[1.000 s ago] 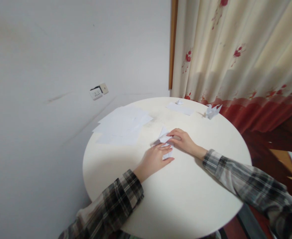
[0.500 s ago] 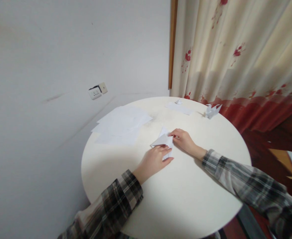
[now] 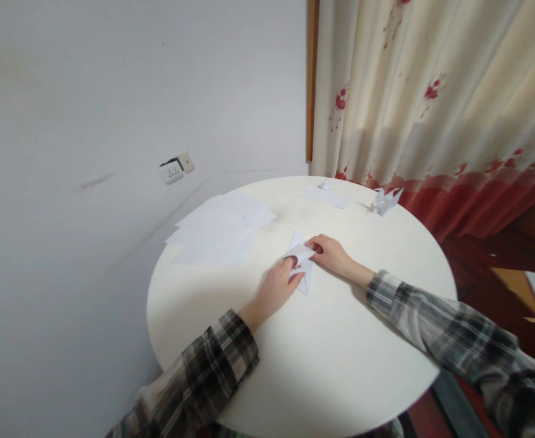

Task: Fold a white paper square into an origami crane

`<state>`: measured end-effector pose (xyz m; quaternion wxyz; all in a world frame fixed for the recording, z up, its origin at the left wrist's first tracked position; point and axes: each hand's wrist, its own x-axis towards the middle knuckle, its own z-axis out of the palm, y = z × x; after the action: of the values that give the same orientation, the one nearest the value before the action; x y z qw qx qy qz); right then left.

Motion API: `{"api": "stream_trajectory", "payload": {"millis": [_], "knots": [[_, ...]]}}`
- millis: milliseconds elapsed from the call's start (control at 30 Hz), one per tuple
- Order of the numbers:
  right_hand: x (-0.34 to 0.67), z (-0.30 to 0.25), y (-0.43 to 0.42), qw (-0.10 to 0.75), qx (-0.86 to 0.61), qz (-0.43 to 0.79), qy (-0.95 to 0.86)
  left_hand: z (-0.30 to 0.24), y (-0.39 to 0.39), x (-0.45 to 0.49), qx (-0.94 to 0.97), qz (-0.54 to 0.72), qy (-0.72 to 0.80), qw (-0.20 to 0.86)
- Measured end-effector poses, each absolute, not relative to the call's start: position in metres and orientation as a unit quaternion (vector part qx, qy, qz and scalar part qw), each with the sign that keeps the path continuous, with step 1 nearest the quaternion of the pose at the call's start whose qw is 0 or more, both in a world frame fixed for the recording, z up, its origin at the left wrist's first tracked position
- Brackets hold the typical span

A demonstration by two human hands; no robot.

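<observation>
A partly folded white paper (image 3: 304, 275) lies near the middle of the round white table (image 3: 322, 359). My left hand (image 3: 276, 286) pinches a raised flap of this paper at its left side. My right hand (image 3: 330, 253) grips the same flap from the right, fingers curled round its edge. Both sleeves are plaid.
A loose stack of white sheets (image 3: 222, 230) lies at the table's left back. A flat sheet (image 3: 326, 197) with a small crumpled scrap (image 3: 324, 184) and a folded paper crane (image 3: 386, 201) sit at the far edge. A flowered curtain (image 3: 431, 91) hangs behind; a wall socket (image 3: 175, 168) is at left.
My left hand went from lying flat on the paper to pinching a flap. Both hands have lifted that flap off the table.
</observation>
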<state>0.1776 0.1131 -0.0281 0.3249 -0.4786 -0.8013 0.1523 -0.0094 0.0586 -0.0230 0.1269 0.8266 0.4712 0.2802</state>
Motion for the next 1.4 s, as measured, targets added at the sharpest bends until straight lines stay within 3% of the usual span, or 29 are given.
{"api": "stream_trajectory", "payload": {"millis": [367, 633, 867, 1033, 1200, 1400], "knots": [[0.176, -0.027, 0.117, 0.302, -0.487, 0.152, -0.805, -0.016, 0.060, -0.005, 0.794, 0.311, 0.513, 0.104], [0.176, -0.027, 0.115, 0.312, -0.476, 0.160, -0.806, -0.010, 0.064, 0.000, 0.805, 0.387, 0.448, 0.040], [0.176, -0.028, 0.113, 0.323, -0.452, 0.149, -0.818, -0.004, 0.063, 0.001, 0.787, 0.417, 0.452, 0.054], [0.177, -0.025, 0.109, 0.320, -0.458, 0.169, -0.812, 0.003, 0.061, -0.009, 0.829, 0.369, 0.420, 0.034], [0.180, -0.024, 0.107, 0.304, -0.512, 0.160, -0.787, 0.005, 0.058, -0.016, 0.755, 0.317, 0.574, -0.033], [0.179, -0.020, 0.101, 0.272, -0.559, 0.112, -0.775, -0.005, 0.061, -0.018, 0.733, 0.245, 0.635, 0.018]]}}
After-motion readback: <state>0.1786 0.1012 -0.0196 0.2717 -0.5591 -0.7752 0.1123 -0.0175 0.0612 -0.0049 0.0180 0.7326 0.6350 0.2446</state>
